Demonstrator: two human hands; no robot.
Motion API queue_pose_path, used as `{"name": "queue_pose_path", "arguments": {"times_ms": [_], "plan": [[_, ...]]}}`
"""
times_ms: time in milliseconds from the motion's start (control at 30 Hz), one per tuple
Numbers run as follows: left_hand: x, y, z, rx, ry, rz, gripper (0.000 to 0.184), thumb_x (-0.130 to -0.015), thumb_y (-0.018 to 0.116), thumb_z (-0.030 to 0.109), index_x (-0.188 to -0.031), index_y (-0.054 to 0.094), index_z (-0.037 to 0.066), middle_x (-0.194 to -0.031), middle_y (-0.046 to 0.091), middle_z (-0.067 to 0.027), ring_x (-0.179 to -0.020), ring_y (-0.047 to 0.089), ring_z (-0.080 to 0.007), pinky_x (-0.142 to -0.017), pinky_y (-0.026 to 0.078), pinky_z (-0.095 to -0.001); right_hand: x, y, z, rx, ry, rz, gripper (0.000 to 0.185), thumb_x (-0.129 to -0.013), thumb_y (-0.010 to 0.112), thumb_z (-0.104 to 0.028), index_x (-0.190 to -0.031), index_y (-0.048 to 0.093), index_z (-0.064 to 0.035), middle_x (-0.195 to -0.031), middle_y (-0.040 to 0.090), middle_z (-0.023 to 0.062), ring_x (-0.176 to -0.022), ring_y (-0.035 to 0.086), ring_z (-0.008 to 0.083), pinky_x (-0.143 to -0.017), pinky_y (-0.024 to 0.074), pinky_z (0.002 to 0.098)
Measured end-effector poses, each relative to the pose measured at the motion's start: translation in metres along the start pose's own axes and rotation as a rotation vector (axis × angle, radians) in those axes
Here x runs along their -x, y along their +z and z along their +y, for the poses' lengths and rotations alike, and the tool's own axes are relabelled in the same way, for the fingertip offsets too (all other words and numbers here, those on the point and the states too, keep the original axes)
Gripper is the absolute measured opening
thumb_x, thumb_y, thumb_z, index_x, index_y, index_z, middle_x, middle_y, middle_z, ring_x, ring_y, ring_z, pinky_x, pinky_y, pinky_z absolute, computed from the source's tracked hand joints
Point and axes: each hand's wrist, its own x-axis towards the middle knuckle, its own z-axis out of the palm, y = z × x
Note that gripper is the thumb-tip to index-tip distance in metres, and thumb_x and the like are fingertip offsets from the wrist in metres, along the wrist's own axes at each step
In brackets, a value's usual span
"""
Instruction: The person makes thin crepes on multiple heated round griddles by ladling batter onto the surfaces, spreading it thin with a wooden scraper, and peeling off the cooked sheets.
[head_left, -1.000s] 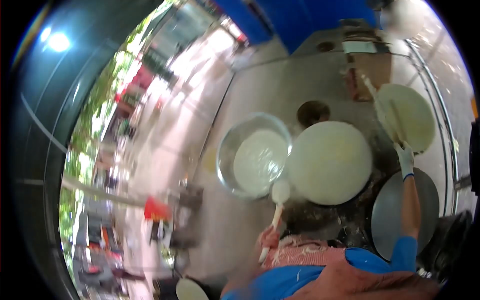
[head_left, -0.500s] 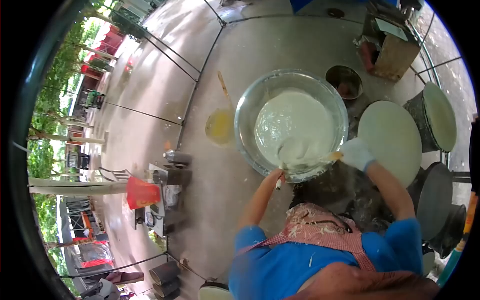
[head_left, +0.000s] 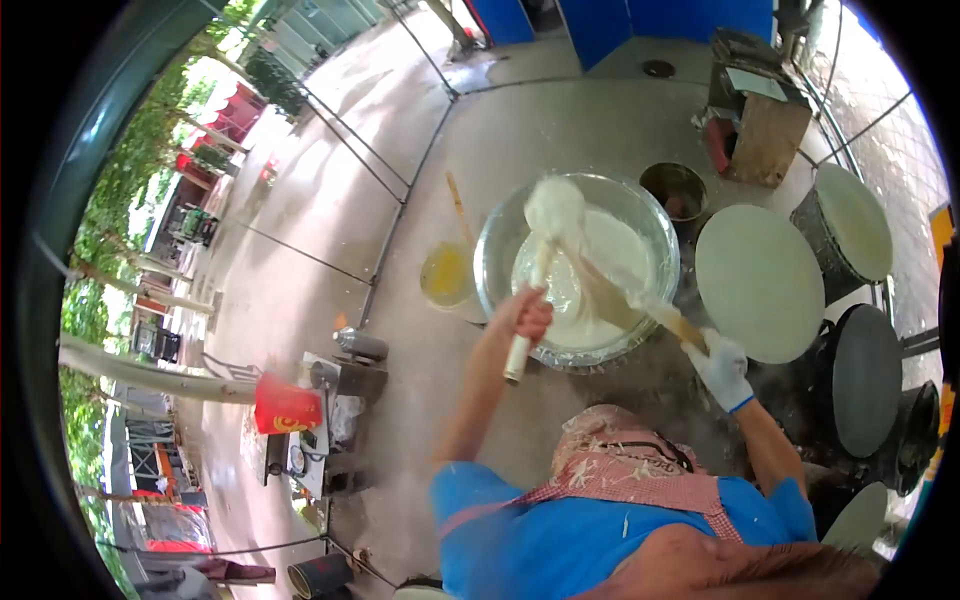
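1. In an open-sided work area with a concrete floor (head_left: pixel 430 150), blue panels (head_left: pixel 630 30) at the far side and trees (head_left: pixel 130 190) along the left.

2. Near the middle of the scene, a metal basin (head_left: pixel 496 230) holding thick white batter (head_left: pixel 622 243). Just left of it, a bowl of yellow liquid (head_left: pixel 447 275); just beyond its far right rim, a metal pot (head_left: pixel 675 190).

3. Left hand (head_left: pixel 526 314) closed around the handle of a batter-coated ladle (head_left: pixel 555 207), with the ladle's head raised over the far left part of the basin.

4. Right hand (head_left: pixel 720 370), in a white glove, clamped on the handle of a wooden spatula (head_left: pixel 605 298), with the blade slanting over the batter toward the ladle. Hands well apart; contact between ladle and spatula impossible to tell.

5. To the right, a pale round plate (head_left: pixel 760 285) nearest the basin, then a dark round plate (head_left: pixel 868 380).

6. Likely risks: drips over the rim onto the floor from tilting the ladle too far left; splashing from a knock between the crossing tools; a loosened grip from wet batter on the handles.

7. On the apron (head_left: pixel 630 455), dark lettering too small to read; on a red container (head_left: pixel 285 402) at left, an unreadable yellow mark. No brand legible.
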Motion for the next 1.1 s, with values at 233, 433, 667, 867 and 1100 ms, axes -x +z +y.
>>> {"name": "queue_pose_path", "arguments": {"times_ms": [233, 433, 667, 867, 1100], "plan": [[0.166, 0.185, 0.0, -0.966, 0.734, 0.073, 0.015, -0.09, 0.053, 0.019, -0.101, 0.044, 0.023, -0.054, 0.027, 0.0069, -0.037, 0.027, -0.0041, -0.03, 0.02, -0.0209, -0.074, -0.111, -0.057, -0.257, -0.325, 0.582, 0.03, -0.08, 0.07, -0.019, -0.103, 0.064, -0.0008, -0.089, 0.068, 0.0161, -0.078, 0.066, 0.0277, -0.07, 0.051, 0.0363], [0.138, 0.078, 0.036, -0.901, 0.577, -0.144, 0.014, -0.092, 0.052, 0.026, -0.085, 0.046, 0.016, -0.055, 0.032, 0.0053, -0.037, 0.028, -0.0066, -0.031, 0.024, -0.0238, -0.043, -0.038, -0.048, -0.975, 0.041, 0.016, 0.03, -0.076, 0.073, -0.018, -0.101, 0.067, -0.0028, -0.074, 0.065, 0.0035, -0.072, 0.059, 0.0116, -0.065, 0.0469, 0.0258], [0.069, -0.033, 0.025, 0.157, -0.352, -0.104, 0.029, -0.098, 0.041, 0.022, -0.072, 0.039, 0.01, -0.059, 0.034, 0.0006, -0.043, 0.03, -0.0087, -0.034, 0.03, -0.025, 0.102, 0.007, 0.017, -0.293, 0.254, -0.065, 0.035, -0.069, 0.078, -0.031, -0.085, 0.069, -0.0013, -0.068, 0.064, 0.0154, -0.063, 0.06, 0.0161, -0.061, 0.0471, 0.035], [0.053, 0.078, -0.1, -0.86, 0.219, 0.004, 0.012, -0.095, 0.044, 0.014, -0.103, 0.048, 0.021, -0.06, 0.03, 0.0015, -0.04, 0.025, -0.0052, -0.028, 0.019, -0.0186, 0.154, -0.038, 0.022, -0.766, 0.463, 0.11, 0.029, -0.078, 0.072, -0.027, -0.091, 0.068, -0.0017, -0.073, 0.066, 0.0052, -0.065, 0.058, 0.013, -0.06, 0.0467, 0.0305], [-0.127, 0.038, -0.231, 0.018, -0.756, -0.072, 0.025, -0.093, 0.042, 0.01, -0.11, 0.047, -0.009, -0.065, 0.042, -0.0022, -0.043, 0.039, -0.0102, -0.037, 0.039, -0.0232, 0.36, -0.015, 0.101, -0.368, 0.809, 0.045, 0.052, -0.075, 0.066, -0.054, -0.085, 0.067, -0.003, -0.085, 0.064, 0.0216, -0.079, 0.062, 0.037, -0.069, 0.0475, 0.0435]]}}
